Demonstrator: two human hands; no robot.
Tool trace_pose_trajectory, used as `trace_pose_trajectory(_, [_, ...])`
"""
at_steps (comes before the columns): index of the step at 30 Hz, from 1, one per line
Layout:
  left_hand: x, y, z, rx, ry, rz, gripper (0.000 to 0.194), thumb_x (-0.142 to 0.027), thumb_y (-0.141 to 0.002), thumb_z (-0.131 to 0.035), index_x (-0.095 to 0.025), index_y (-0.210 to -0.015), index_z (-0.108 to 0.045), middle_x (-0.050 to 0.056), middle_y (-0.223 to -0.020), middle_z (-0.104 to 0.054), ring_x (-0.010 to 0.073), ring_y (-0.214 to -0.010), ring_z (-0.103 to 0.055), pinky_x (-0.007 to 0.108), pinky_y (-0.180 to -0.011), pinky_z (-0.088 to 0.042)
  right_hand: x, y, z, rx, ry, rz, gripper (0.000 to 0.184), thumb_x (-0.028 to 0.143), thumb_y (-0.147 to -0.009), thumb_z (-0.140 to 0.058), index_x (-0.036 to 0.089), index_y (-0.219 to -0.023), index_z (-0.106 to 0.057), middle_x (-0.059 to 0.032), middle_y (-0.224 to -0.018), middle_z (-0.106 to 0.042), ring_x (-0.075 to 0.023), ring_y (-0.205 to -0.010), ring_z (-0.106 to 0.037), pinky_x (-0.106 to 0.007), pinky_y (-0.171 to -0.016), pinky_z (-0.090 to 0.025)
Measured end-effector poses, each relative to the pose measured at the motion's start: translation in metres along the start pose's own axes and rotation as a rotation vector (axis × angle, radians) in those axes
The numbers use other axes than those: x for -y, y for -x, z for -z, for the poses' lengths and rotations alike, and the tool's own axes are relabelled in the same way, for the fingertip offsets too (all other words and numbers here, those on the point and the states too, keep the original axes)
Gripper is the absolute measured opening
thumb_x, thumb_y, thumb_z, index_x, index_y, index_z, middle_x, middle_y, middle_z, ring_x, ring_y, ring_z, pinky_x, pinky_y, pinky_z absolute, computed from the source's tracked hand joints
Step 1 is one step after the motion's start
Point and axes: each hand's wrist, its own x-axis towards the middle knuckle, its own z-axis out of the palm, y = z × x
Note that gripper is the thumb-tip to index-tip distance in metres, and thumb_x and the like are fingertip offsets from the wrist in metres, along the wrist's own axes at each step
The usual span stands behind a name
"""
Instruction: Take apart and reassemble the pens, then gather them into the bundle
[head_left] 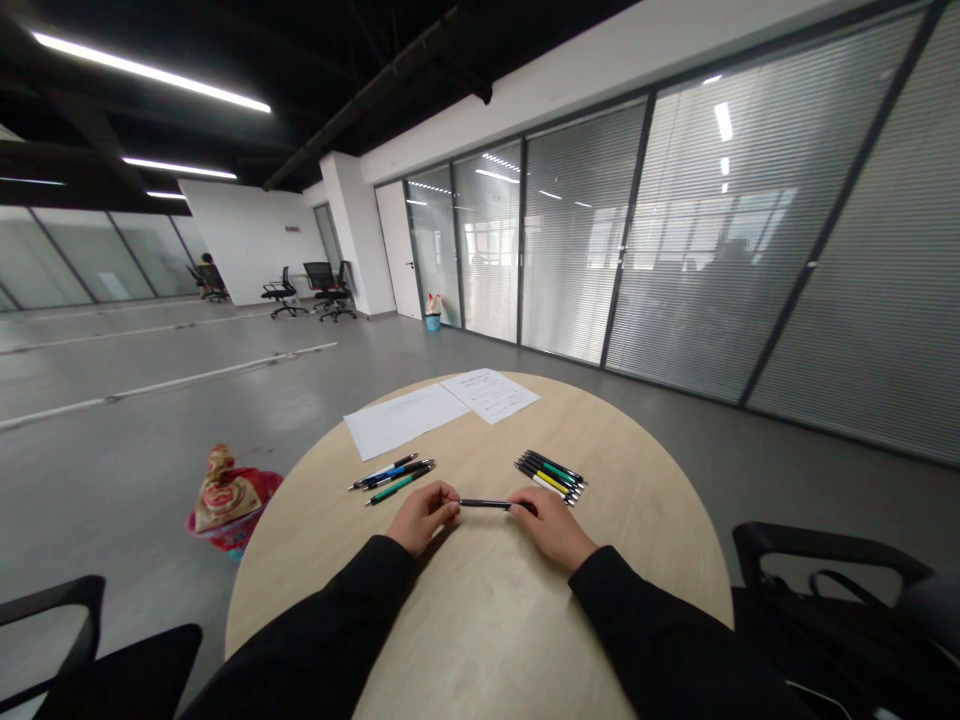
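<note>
A black pen (484, 503) is held level just above the round wooden table (637, 520), one end in each hand. My left hand (424, 515) pinches its left end with curled fingers. My right hand (550, 526) grips the right end, fingers closed. A small group of pens (393, 475) lies just beyond my left hand. A bundle of several coloured pens (551, 474) lies just beyond my right hand. Both forearms wear black sleeves and rest on the table.
Two sheets of paper (439, 405) lie at the table's far edge. Black chairs stand at lower left (82, 650) and right (825, 580). A red snack bag (229, 497) sits on the grey floor at left. Glass partitions with blinds run along the right.
</note>
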Motion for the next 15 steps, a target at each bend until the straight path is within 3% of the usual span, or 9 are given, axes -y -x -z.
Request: trace_pose_trajectory(15, [-0.0056,0.0021,-0.0014,0.012,-0.026,-0.004,0.037,-0.052,-0.081,-0.061,-0.017,-0.068,-0.053,-0.001,-0.055,-0.061,0.0122,-0.051,-0.054,0.025,-0.055,-0.042,0.0022,0.0008,0.0013,-0.021,-0.017,0.013,0.015,0.022,-0.087,-0.056,0.018,-0.087,-0.07,-0.0037,-0.086,-0.069,-0.0166,-0.08,-0.059,-0.027,-0.074,-0.042])
